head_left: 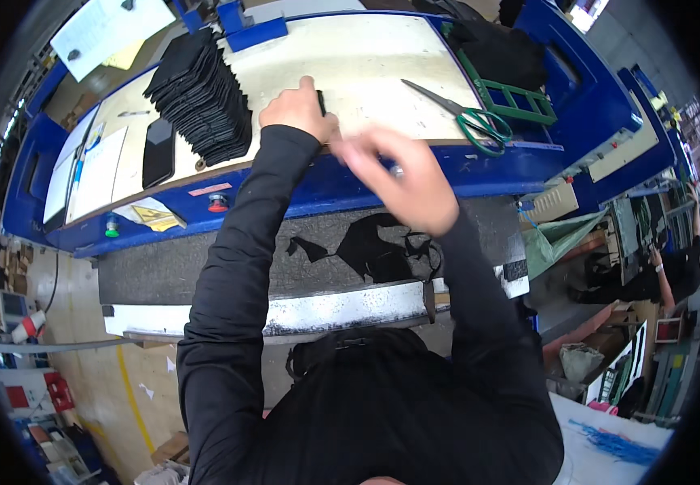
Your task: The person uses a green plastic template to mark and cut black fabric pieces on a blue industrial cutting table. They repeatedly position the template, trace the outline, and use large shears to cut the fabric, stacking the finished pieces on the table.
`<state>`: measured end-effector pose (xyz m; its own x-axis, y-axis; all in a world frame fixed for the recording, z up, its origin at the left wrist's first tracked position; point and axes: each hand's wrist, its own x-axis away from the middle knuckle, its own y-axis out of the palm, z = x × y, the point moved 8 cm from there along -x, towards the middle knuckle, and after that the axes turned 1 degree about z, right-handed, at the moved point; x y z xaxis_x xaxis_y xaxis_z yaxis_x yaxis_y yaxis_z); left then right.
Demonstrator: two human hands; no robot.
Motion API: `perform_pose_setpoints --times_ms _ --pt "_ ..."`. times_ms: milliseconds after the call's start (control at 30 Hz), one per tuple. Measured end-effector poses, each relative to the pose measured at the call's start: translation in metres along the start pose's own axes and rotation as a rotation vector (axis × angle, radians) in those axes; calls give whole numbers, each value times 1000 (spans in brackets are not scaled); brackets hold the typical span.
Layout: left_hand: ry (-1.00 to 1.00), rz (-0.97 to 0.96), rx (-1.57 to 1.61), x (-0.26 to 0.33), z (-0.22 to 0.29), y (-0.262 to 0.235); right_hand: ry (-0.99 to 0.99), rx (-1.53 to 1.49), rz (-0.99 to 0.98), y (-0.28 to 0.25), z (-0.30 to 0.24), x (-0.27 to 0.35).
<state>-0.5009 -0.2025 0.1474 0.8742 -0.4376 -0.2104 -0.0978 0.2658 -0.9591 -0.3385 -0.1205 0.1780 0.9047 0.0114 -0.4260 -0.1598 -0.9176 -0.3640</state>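
My left hand (296,111) is closed above the front part of the pale worktop (350,56). A small, narrow black piece (321,102) sticks out beside its fingers, its kind too little shown to name. Close by on the right, my right hand (402,178) reaches over the table's front edge toward the left hand. Motion blurs its fingers, which meet or overlap the left hand's fingertips. A tall stack of folded black fabric pieces (204,105) stands left of my left hand. Scissors with green handles (471,121) lie open-bladed at the right.
A black phone (158,152) and paper sheets (107,166) lie left of the stack. Below the worktop, black fabric scraps (373,249) lie on a dark grey ledge (164,275). Red (217,202) and green (112,225) buttons sit on the blue front. Another person (669,275) is far right.
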Motion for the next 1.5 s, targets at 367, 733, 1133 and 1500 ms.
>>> perform_pose_setpoints --times_ms 367,733,1133,1500 --pt "303 -145 875 182 40 112 685 366 254 1 238 303" --pt "241 -409 664 235 43 313 712 8 247 45 306 287" --pt "238 -685 868 231 62 329 899 -483 305 55 313 304" --pt "521 -193 570 247 81 261 793 126 561 54 312 314"
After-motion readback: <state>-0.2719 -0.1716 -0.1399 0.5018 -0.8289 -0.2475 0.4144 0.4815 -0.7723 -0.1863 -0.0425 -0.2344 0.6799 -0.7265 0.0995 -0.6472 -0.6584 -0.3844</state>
